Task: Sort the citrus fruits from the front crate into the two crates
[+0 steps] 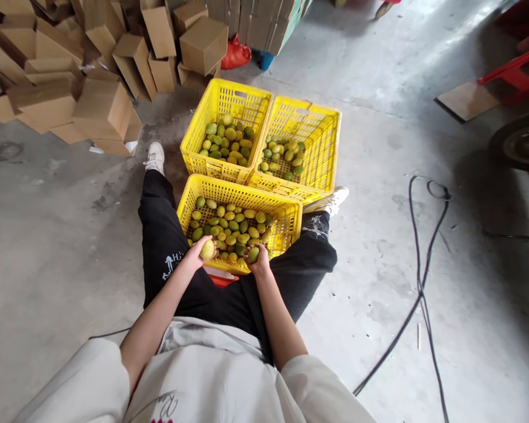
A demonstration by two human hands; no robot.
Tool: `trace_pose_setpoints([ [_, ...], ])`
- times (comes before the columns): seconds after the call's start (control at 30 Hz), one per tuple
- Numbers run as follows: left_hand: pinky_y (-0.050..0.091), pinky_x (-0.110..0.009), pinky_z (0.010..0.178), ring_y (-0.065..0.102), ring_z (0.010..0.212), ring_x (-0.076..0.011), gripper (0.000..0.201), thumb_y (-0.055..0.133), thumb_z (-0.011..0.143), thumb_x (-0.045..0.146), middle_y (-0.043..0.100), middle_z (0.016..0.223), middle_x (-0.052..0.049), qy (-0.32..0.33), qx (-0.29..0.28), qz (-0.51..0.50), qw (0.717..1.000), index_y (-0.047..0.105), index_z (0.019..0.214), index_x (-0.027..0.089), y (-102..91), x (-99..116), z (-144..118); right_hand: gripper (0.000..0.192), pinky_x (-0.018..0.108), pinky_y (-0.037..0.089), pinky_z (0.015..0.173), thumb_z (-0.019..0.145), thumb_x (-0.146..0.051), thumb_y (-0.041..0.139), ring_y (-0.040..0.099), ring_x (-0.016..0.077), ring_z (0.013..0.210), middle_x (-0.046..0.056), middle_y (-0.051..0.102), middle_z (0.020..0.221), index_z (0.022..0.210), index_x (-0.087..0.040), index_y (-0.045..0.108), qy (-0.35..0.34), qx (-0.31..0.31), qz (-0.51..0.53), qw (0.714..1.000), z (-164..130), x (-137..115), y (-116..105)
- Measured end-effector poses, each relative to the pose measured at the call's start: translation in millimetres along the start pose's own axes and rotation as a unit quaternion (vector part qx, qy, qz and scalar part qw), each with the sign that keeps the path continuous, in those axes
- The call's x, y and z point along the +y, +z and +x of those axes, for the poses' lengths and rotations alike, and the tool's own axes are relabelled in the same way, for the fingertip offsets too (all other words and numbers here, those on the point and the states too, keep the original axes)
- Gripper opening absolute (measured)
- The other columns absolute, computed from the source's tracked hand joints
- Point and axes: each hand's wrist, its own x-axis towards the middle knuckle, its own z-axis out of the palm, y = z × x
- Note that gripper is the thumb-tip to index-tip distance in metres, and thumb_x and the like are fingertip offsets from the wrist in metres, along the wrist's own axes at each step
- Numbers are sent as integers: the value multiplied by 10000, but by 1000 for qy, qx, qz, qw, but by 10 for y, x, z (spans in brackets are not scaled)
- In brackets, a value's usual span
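My left hand (194, 254) has its fingers wrapped round an oval, lemon-like yellow fruit (207, 250), held above the front left of the near yellow crate (268, 204). Over the same crate's front edge, my right hand (261, 263) grips a greener fruit (253, 255) of the same kind. Many loose fruits (231, 225), yellow to green, cover the bottom of this crate, which sits between my knees. Behind it stand two more yellow crates, a left one (216, 167) and a right one (330, 153), each with similar fruit inside.
Cardboard boxes (101, 108) are heaped at the far left. A red bag (237, 54) lies behind the crates. On the floor to the right, a black cable (421, 288) runs in loops, with a wheel (522, 140) and a flat board (467, 101) beyond.
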Motion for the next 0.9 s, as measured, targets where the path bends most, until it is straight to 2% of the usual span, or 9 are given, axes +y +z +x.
trace_pose_setpoints([
  [0.17, 565, -176, 500, 599, 474, -86, 280, 697, 1089, 184, 604, 653, 47, 7, 37, -4, 999, 574, 838, 197, -22, -7, 75, 195, 198, 388, 398, 946, -218, 563, 537, 136, 471, 1, 590, 599, 763, -240, 498, -9, -1, 7, 1000, 38, 5, -7],
  [0.37, 538, -183, 479, 628, 503, -118, 301, 559, 1165, 301, 633, 673, 3, -16, 15, 3, 1000, 656, 910, 172, -13, 6, 80, 182, 211, 551, 515, 929, -229, 656, 576, 116, 511, -33, 612, 648, 789, -240, 541, -29, 3, 17, 999, 98, 9, -26],
  [0.47, 559, -193, 501, 645, 509, -118, 345, 513, 1187, 288, 665, 687, -7, -17, 2, 4, 1000, 640, 887, 174, -2, 9, 46, 146, 259, 613, 569, 963, -237, 646, 629, 140, 547, -33, 619, 664, 834, -245, 580, 5, 10, 24, 1000, 72, 8, -13],
  [0.57, 586, -208, 523, 663, 511, -124, 321, 570, 1163, 248, 682, 684, -20, -18, -15, 10, 1000, 646, 863, 162, 6, 17, 15, 129, 277, 589, 529, 992, -242, 618, 658, 165, 560, -16, 627, 670, 866, -235, 590, 51, 9, 24, 998, 27, 0, -2],
  [0.7, 599, -221, 521, 659, 497, -130, 213, 708, 1061, 159, 696, 674, -35, -13, -16, 14, 1000, 658, 855, 146, 7, 11, 19, 164, 217, 517, 469, 1009, -246, 619, 602, 136, 527, 1, 651, 702, 851, -231, 578, 61, 6, 28, 998, 11, -10, 4],
  [0.8, 616, -208, 559, 671, 530, -116, 178, 767, 995, 112, 703, 701, -15, 4, -2, 4, 1000, 647, 873, 159, -3, -6, 62, 213, 210, 556, 510, 1006, -251, 661, 621, 138, 571, 0, 644, 717, 820, -239, 558, 53, 6, 29, 998, 24, -3, 19],
  [0.9, 584, -187, 521, 614, 490, -92, 205, 737, 1025, 155, 647, 668, 38, 16, 28, 0, 999, 608, 870, 193, -22, -13, 107, 230, 231, 606, 560, 997, -254, 703, 640, 151, 600, -19, 606, 686, 822, -248, 555, 48, -1, 35, 998, 15, 11, 50],
])
